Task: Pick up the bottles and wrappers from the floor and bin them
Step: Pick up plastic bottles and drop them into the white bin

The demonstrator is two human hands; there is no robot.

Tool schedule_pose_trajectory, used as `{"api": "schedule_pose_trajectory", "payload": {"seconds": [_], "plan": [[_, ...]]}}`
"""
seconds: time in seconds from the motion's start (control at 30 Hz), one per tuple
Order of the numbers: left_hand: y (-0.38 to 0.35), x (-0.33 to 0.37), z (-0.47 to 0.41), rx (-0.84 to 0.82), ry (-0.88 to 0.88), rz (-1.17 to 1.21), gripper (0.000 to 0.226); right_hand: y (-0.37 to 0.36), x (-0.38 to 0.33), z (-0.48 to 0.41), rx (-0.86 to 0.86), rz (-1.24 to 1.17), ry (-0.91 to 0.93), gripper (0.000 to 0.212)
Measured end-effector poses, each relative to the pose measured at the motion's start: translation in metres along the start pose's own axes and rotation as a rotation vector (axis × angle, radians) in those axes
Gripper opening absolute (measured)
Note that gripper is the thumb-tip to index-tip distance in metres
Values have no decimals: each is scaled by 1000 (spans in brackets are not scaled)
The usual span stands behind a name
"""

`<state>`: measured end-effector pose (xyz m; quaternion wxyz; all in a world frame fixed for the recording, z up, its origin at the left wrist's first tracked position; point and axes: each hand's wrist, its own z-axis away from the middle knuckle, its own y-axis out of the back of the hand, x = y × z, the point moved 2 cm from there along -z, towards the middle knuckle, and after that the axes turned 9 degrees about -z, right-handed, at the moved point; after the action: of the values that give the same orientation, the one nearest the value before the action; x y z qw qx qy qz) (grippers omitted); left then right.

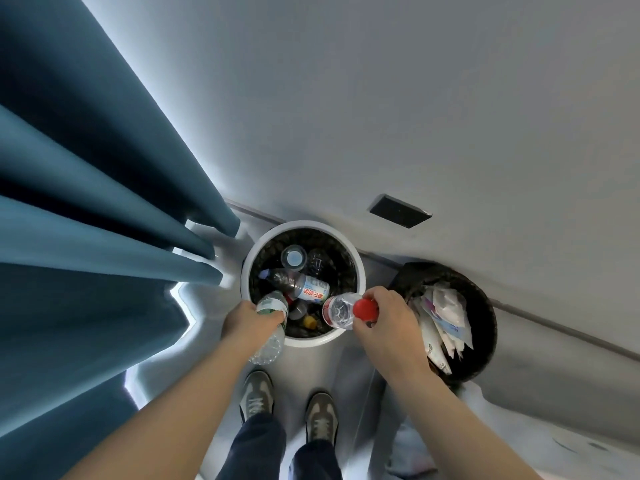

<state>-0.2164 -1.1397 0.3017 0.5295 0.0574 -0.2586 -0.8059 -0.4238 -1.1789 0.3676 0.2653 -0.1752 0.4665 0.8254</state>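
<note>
Near the end: white bin (pixel 304 342) part-full, left hand (pixel 244 318) gripping green-label bottle (pixel 272 304), right hand (pixel 388 317) gripping red-cap bottle (pixel 341 310), both above it, undropped.

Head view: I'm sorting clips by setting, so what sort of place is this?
Probably an indoor room corner: teal curtains, a plain wall with a dark plate, a white-rimmed bin and a dark bin.
</note>
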Motion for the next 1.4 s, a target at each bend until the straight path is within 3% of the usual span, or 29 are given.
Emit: {"api": "schedule_pose_trajectory", "payload": {"seconds": [0.1, 0.27, 0.57, 0.7, 0.77, 0.9, 1.2, 1.4], "plan": [[-8, -1, -11, 21, -4, 26, 55, -6, 5, -7, -2, 10, -16, 32], [-16, 1, -22, -21, -48, 168, 81, -12, 7, -17, 1, 18, -15, 31], [-24, -4, -26, 1, -95, 52, 42, -20, 7, -33, 42, -36, 6, 33], [-21, -8, -26, 6, -101, 56, 30, -32, 2, -36, -101, -27, 9, 48], [-19, -10, -22, 3, -117, 50, 25, -37, 1, -33, -148, 9, 7, 44], [-12, -15, -6, -7, -178, -52, 27, -40, -4, -22, -151, 50, 31, 30], [24, -16, 69, 2, -344, -311, 26, -2, -33, 17, -185, 209, 153, 34], [58, -13, 156, 86, -426, -419, 28, 44, -68, 70, -176, 306, 294, 24]]}}
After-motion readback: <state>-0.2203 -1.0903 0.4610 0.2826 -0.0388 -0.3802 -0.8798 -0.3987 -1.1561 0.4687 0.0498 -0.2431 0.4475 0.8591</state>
